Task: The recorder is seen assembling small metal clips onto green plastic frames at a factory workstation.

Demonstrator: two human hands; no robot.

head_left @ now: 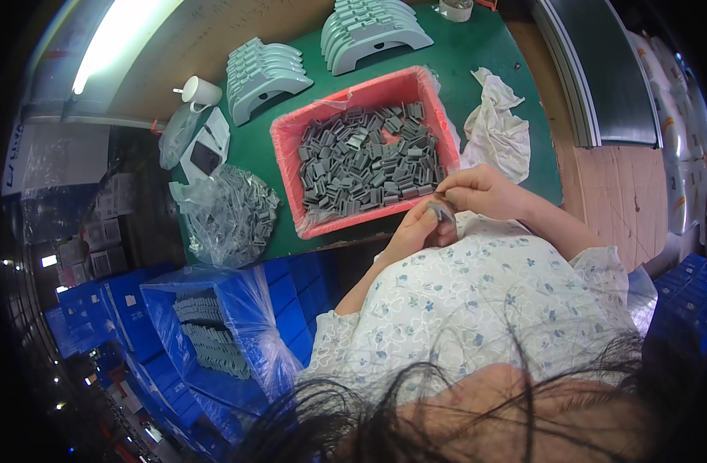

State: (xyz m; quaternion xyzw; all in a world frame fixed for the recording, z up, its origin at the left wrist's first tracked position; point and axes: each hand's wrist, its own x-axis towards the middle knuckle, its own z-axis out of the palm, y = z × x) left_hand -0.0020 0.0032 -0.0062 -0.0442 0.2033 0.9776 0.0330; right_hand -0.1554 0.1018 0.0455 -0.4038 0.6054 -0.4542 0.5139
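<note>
In front of my chest, just past the near rim of a red bin (322, 226), my two hands meet. My left hand (416, 233) is closed round a small grey plastic part (440, 208), its thumb lying along it. Fingers pinched together, my right hand (479, 190) comes down on the far end of that part; whatever sits between its fingertips is too small to make out. Many grey plastic clips (361, 158) of a similar colour fill the lined bin.
Pale green curved parts stand in two stacks, left (264, 81) and right (375, 38), on the green table (492, 38). Around the bin are a white rag (498, 116), a bag of grey parts (230, 216), a phone (207, 157) and a mug (201, 92). Blue crates (156, 305) stand below left.
</note>
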